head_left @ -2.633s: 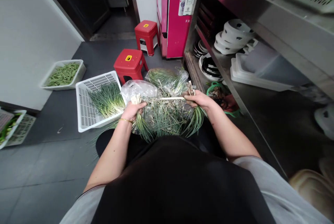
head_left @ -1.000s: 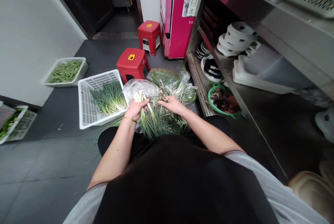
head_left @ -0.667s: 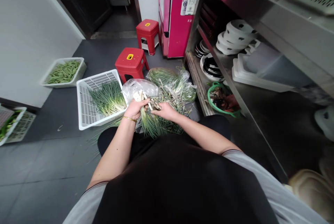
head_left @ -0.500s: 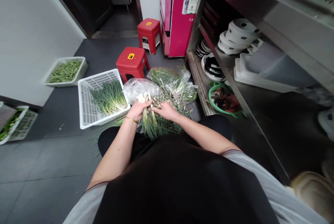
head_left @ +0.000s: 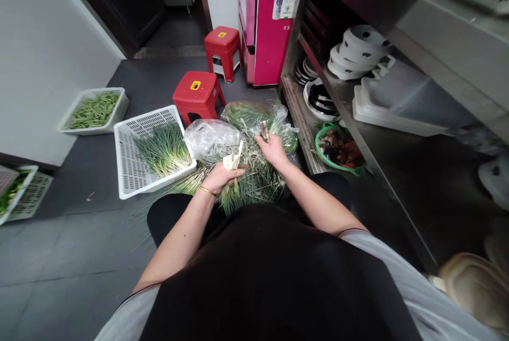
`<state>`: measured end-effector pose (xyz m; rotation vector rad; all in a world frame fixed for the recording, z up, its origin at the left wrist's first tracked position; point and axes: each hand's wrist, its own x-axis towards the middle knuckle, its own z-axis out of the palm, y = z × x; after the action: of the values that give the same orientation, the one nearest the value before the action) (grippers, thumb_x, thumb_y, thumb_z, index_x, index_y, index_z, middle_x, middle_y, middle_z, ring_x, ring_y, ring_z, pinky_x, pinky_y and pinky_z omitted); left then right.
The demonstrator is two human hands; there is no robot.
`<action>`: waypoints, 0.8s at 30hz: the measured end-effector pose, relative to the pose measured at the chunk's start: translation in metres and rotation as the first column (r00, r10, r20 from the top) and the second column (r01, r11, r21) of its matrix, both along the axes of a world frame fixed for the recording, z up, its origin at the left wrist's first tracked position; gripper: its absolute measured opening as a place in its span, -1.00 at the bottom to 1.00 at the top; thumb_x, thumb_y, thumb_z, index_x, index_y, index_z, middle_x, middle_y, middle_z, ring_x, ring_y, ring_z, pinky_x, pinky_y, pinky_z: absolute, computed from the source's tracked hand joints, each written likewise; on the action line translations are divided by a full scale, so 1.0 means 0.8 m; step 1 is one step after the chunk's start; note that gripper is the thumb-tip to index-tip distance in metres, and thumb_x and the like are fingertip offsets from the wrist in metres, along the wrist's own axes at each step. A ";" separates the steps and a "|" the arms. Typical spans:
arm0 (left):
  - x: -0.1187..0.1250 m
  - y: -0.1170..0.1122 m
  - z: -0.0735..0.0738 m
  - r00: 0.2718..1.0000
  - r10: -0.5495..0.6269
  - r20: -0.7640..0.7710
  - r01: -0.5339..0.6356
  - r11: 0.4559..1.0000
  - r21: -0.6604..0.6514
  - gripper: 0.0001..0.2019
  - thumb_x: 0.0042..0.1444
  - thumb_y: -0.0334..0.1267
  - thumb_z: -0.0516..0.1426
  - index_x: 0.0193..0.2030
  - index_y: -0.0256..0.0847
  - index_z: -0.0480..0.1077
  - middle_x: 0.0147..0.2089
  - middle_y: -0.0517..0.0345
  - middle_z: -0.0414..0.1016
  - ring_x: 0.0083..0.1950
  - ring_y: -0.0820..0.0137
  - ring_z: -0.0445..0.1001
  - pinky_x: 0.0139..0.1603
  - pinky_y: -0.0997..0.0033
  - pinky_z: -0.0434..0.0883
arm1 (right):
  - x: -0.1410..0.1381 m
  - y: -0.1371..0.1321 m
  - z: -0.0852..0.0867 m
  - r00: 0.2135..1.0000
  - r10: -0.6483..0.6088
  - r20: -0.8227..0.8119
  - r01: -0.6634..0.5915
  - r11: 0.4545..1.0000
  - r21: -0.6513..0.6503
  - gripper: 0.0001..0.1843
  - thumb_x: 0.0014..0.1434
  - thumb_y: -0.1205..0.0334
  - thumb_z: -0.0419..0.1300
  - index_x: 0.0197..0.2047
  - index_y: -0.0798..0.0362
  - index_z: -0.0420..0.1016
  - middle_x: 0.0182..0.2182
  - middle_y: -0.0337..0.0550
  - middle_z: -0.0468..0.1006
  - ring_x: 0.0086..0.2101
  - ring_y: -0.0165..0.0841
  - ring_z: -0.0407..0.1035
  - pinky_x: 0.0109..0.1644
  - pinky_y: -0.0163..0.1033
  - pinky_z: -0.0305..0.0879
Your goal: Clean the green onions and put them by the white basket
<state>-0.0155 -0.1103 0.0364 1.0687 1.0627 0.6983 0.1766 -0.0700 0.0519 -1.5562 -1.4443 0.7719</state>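
Note:
My left hand (head_left: 222,175) is closed round a bunch of green onions (head_left: 233,163), pale root ends up and green leaves hanging toward my lap. My right hand (head_left: 272,149) is raised a little farther out, pinching a small brownish root scrap (head_left: 264,130) over the loose pile of untrimmed green onions (head_left: 258,182) in front of me. A clear plastic bag (head_left: 207,137) and a second bag of greens (head_left: 254,115) lie just beyond the pile.
A white slotted basket (head_left: 133,163) with trimmed green onions sits on the floor to my left. A white tub of green beans (head_left: 93,112) is farther left. Two red stools (head_left: 196,94) stand ahead. A green basket of scraps (head_left: 338,149) rests on the steel shelf at right.
My right hand has pulled away from the bunch, up and to the right, with a root scrap in its fingers. My left hand has shifted slightly right with the bunch.

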 end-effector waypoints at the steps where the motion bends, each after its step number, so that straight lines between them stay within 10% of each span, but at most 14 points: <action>1: -0.001 0.000 0.000 1.000 0.009 0.009 -0.009 1.000 -0.007 -0.61 -0.23 -0.18 0.37 -0.26 -0.39 0.52 -0.60 0.14 0.40 -0.70 0.63 0.12 -0.74 0.57 -0.01 | 0.006 0.003 0.001 0.999 0.003 -0.039 -0.002 1.000 0.014 -0.70 0.09 0.06 0.13 -0.30 0.15 0.47 -0.40 -0.10 0.51 -0.34 -0.29 0.37 -0.17 -0.19 0.28; 5: -0.002 -0.001 -0.002 0.996 -0.081 0.023 0.082 0.996 -0.042 -0.64 -0.26 -0.20 0.38 -0.31 -0.38 0.52 -0.56 0.09 0.43 -0.66 0.57 0.21 -0.73 0.57 0.01 | 0.001 -0.002 0.003 0.966 0.217 -0.140 -0.219 0.976 -0.006 -0.60 -0.02 0.07 0.24 -0.15 0.14 0.47 -0.31 -0.14 0.54 -0.31 -0.32 0.38 -0.14 -0.20 0.28; 10: 0.006 0.006 -0.005 0.995 -0.069 0.073 0.073 0.996 -0.047 -0.62 -0.23 -0.21 0.37 -0.25 -0.35 0.47 -0.57 0.13 0.42 -0.70 0.60 0.16 -0.72 0.57 0.03 | -0.036 -0.019 -0.001 0.941 0.328 -0.078 -0.334 0.939 -0.081 -0.77 0.02 0.16 0.17 -0.55 0.13 0.39 -0.59 -0.24 0.38 -0.50 -0.39 0.26 -0.33 -0.26 0.23; 15: -0.003 0.021 0.014 0.998 0.026 0.062 -0.022 0.997 -0.071 -0.64 -0.29 -0.21 0.39 -0.37 -0.33 0.42 -0.50 0.06 0.49 -0.65 0.51 0.31 -0.71 0.54 0.13 | -0.024 -0.008 0.021 0.912 0.211 -0.352 -0.256 0.963 -0.087 -0.80 0.07 0.15 0.19 -0.46 0.11 0.41 -0.69 -0.36 0.19 -0.61 -0.49 0.09 -0.48 -0.34 0.13; 19: -0.035 0.029 0.039 0.959 0.129 0.251 -0.119 0.991 -0.052 -0.64 -0.29 -0.10 0.38 -0.52 -0.30 0.37 -0.63 0.17 0.36 -0.59 0.46 0.36 -0.58 0.47 0.31 | 0.013 0.009 0.038 0.633 0.090 -0.769 -0.377 0.904 -0.204 -0.77 0.23 0.14 0.04 -0.24 0.13 0.40 -0.74 -0.45 0.06 -0.73 -0.54 -0.09 -0.65 -0.41 0.00; 24: -0.034 0.022 0.040 0.935 0.212 0.285 -0.201 0.977 -0.069 -0.67 -0.28 -0.16 0.38 -0.50 -0.28 0.35 -0.76 0.41 0.06 -0.72 0.63 0.06 -0.68 0.56 0.10 | 0.018 0.013 0.028 0.416 -0.050 -0.908 -0.467 0.845 -0.261 -0.75 0.25 0.37 -0.08 -0.11 0.18 0.38 -0.56 -0.17 0.47 -0.54 -0.40 0.38 -0.41 -0.28 0.39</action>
<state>-0.0426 -0.0928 0.0682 0.7967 0.9354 0.9695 0.1906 -0.0597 0.0739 -0.9122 -0.6065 1.9091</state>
